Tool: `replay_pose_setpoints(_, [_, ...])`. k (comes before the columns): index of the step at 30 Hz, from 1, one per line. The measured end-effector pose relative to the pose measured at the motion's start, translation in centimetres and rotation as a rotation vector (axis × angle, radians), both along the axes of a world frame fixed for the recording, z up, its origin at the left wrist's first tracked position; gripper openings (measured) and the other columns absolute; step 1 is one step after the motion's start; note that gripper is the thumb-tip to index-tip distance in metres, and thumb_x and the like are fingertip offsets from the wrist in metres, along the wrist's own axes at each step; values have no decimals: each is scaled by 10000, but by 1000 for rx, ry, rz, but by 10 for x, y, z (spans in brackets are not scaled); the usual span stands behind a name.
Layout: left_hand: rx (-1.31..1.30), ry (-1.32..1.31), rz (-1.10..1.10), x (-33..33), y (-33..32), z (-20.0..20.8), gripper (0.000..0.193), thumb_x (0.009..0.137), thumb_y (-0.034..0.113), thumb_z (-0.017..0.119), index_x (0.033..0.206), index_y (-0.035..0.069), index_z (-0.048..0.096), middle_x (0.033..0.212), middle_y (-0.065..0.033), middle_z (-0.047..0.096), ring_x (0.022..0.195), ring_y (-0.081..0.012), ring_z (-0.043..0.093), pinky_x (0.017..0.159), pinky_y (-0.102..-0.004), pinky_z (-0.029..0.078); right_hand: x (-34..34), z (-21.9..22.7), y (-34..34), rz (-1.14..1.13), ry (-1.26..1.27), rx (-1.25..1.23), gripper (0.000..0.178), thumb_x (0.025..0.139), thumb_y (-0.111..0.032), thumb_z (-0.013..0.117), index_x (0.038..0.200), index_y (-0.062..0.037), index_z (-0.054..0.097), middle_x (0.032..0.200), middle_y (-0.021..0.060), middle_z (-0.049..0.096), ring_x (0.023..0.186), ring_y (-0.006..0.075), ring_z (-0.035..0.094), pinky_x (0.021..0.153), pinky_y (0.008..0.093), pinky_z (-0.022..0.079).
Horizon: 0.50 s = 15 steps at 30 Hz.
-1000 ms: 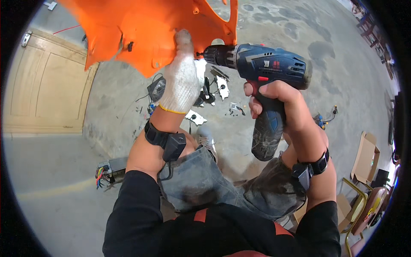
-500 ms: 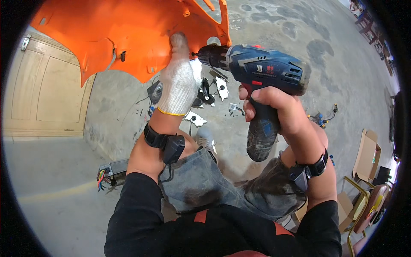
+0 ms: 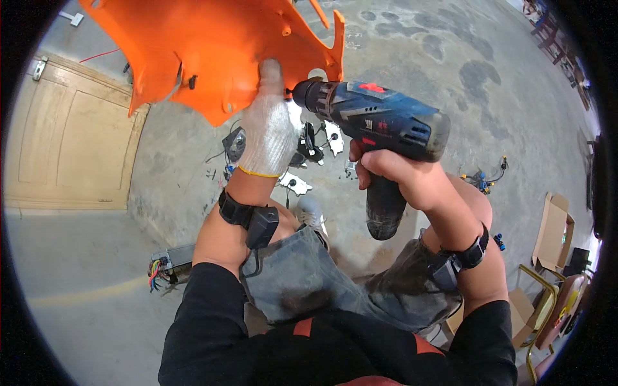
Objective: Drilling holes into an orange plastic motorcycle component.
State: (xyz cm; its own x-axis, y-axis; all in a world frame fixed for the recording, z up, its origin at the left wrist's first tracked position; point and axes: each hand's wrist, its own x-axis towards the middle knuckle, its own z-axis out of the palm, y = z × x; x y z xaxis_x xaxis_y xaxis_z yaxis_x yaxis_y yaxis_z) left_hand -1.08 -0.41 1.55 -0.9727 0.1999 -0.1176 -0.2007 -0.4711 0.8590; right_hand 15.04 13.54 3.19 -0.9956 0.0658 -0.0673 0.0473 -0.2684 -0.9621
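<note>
A large orange plastic panel with a jagged edge is held up at the upper left. My left hand, in a white knitted glove, grips its near edge with the thumb on the inner face; the other fingers are mostly hidden. A blue and black cordless drill fills my bare right hand, whose fingers wrap round its handle. The drill's chuck points left, and its tip is close beside the gloved hand near the panel's edge. Whether the tip touches anything I cannot tell.
Below the panel, white plates and black parts lie on the concrete floor. A metal box with coloured wires is at the left, near a wooden door. An open cardboard box and a chair stand at the right.
The panel has tilted, its left part shifting right and up. The drill has turned slightly, its rear end dropping down and left with my right hand. My left hand keeps its grip.
</note>
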Motion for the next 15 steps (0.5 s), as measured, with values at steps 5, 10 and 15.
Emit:
replay_pose_setpoints(5, [69, 12, -15, -1, 1, 0, 437, 1000, 250, 581, 1365, 50, 448, 1295, -85, 576, 1145, -262, 598, 991, -441, 508, -1, 2, 6, 7, -38, -53, 192, 812, -127, 627, 939, 17, 623, 776, 66, 633, 660, 159, 621, 635, 314, 514])
replay_pose_setpoints(10, [156, 135, -26, -6, 3, -7, 452, 987, 205, 602, 1382, 67, 433, 1300, -82, 574, 1170, -262, 584, 1019, -446, 487, -1, 1, 4, -11, -27, -73, 196, 812, -130, 628, 941, 17, 624, 782, 68, 631, 662, 165, 620, 635, 321, 520])
replay_pose_setpoints(15, [133, 156, -64, -7, 0, -10, 467, 977, 229, 621, 1379, 77, 439, 1301, -79, 576, 1168, -257, 584, 1022, -446, 479, 0, 2, 5, 1, -10, -50, 202, 807, -126, 628, 945, 21, 626, 784, 67, 632, 661, 165, 618, 634, 326, 524])
